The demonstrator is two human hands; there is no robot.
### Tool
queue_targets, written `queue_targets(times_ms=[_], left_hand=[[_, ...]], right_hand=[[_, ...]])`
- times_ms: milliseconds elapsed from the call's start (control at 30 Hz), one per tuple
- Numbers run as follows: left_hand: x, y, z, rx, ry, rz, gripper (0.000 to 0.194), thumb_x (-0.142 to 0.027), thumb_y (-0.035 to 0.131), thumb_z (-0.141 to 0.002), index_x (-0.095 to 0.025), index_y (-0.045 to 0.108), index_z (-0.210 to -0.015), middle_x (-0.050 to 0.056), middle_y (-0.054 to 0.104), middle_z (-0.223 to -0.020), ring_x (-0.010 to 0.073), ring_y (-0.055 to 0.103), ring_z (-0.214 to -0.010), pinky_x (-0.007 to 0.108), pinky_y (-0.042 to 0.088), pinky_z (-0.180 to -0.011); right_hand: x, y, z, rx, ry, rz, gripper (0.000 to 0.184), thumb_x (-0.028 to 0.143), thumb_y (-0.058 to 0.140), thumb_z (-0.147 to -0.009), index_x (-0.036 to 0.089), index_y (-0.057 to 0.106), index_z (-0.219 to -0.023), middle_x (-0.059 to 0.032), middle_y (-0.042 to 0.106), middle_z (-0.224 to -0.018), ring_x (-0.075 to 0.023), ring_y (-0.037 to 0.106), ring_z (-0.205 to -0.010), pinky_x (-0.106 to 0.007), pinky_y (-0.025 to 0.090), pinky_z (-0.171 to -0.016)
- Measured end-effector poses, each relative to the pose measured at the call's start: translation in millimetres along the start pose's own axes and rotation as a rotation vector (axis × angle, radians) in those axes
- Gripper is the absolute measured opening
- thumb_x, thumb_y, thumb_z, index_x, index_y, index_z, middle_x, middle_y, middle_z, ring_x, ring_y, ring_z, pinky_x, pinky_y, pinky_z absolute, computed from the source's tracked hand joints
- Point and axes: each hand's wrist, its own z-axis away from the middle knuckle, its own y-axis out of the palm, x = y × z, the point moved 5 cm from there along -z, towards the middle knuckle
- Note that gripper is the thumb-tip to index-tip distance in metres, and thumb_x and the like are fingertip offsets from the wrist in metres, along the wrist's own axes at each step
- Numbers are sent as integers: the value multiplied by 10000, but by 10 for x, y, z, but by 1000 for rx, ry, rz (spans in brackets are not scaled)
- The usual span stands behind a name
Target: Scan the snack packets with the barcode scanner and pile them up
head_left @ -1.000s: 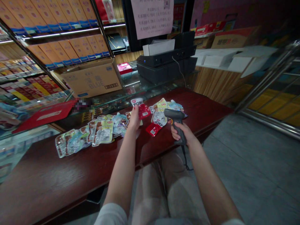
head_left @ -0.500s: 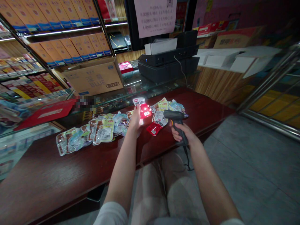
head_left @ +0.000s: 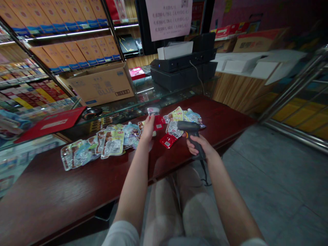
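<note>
My left hand [head_left: 148, 129] is closed on a red and white snack packet [head_left: 158, 123], held up above the table with a white label patch facing me. In my right hand [head_left: 198, 146] is a black barcode scanner [head_left: 189, 126], its head pointing left toward that packet and its cable hanging off the table edge. Under and behind the scanner lie another red and white packet [head_left: 168, 140] and several pale green and blue packets [head_left: 193, 117]. To the left of my left hand, a row of overlapping snack packets [head_left: 112, 143] spreads along the dark red table [head_left: 77, 194].
Behind the table runs a glass counter [head_left: 143, 97] bearing a cardboard box [head_left: 102, 85], a red folder [head_left: 51, 123] and a black cash register unit [head_left: 183, 68]. Shelves of orange boxes [head_left: 74, 53] stand at back left. A metal railing [head_left: 294, 97] rises at right.
The bright scanner light on the packet in my left hand has gone out. That packet and hand have tilted slightly; my right hand has barely moved.
</note>
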Motion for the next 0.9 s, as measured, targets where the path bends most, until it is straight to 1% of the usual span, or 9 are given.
queue_targets(times_ms=[100, 200, 300, 433, 500, 633, 733, 833, 900], left_hand=[[-175, -111, 20, -63, 100, -532, 251, -296, 484, -943, -160, 668, -1046, 129, 736, -1033, 303, 681, -1039, 443, 497, -967], [-298, -296, 83, -183, 70, -945, 394, -295, 472, -935, -153, 589, -1283, 205, 714, -1141, 377, 649, -1131, 507, 455, -981], [-303, -458, 161, -279, -42, -1196, 494, -255, 459, -915, -73, 507, -1373, 300, 675, -1183, 440, 606, -1191, 578, 416, -986], [-317, -466, 238, -426, 50, -1376, 564, -189, 458, -877, -20, 463, -1416, 348, 464, -1453, 463, 425, -1378, 607, 351, -1061], [-304, -348, 233, -364, 155, -1431, 585, -196, 443, -891, -52, 440, -1458, 292, 378, -1548, 412, 363, -1437, 566, 330, -1114], [-154, -21, 198, 47, 326, -1533, 508, -302, 406, -959, -162, 527, -1432, 161, 428, -1564, 296, 351, -1469, 467, 256, -1203], [38, 35, 184, 260, 184, -1598, 563, -459, 383, -983, -172, 530, -1444, 160, 416, -1579, 316, 316, -1492, 500, 203, -1219], [127, -68, 168, 199, -24, -1645, 665, -563, 311, -985, -125, 566, -1416, 217, 464, -1529, 379, 334, -1473, 555, 193, -1201], [111, -116, 160, 95, -47, -1657, 703, -587, 282, -983, -92, 630, -1341, 252, 519, -1468, 413, 386, -1431, 582, 197, -1185]], right_hand=[[-11, -3, -16, -7, -12, -9, 418, 462, 696, -808, 185, 526, -1071, 107, 478, -523, -50, 314, -306, -200, 259, -337], [-10, 6, -16, -7, -7, -17, 424, 461, 704, -798, 182, 527, -1064, 105, 487, -525, -50, 319, -308, -199, 257, -332], [0, 7, -7, -3, -13, -18, 418, 454, 698, -809, 180, 526, -1073, 105, 488, -527, -49, 320, -311, -199, 260, -334], [-4, -12, 3, 8, -9, -9, 397, 439, 676, -845, 177, 522, -1101, 97, 495, -550, -53, 349, -327, -204, 278, -350], [-5, -18, 8, 14, -7, -7, 396, 435, 670, -855, 177, 518, -1115, 96, 494, -557, -55, 360, -332, -204, 279, -353], [9, -9, 23, 23, 3, -18, 373, 420, 658, -873, 177, 517, -1118, 93, 505, -567, -54, 371, -345, -206, 303, -371], [24, 0, 31, 25, 2, -21, 355, 412, 660, -877, 179, 520, -1104, 91, 513, -570, -52, 377, -351, -204, 311, -380], [18, -4, 25, 19, -6, -22, 352, 412, 661, -874, 183, 519, -1101, 90, 514, -573, -52, 378, -350, -203, 301, -377], [9, -9, 13, 13, -19, -18, 359, 420, 660, -869, 184, 521, -1101, 94, 499, -563, -53, 362, -339, -205, 287, -365]])
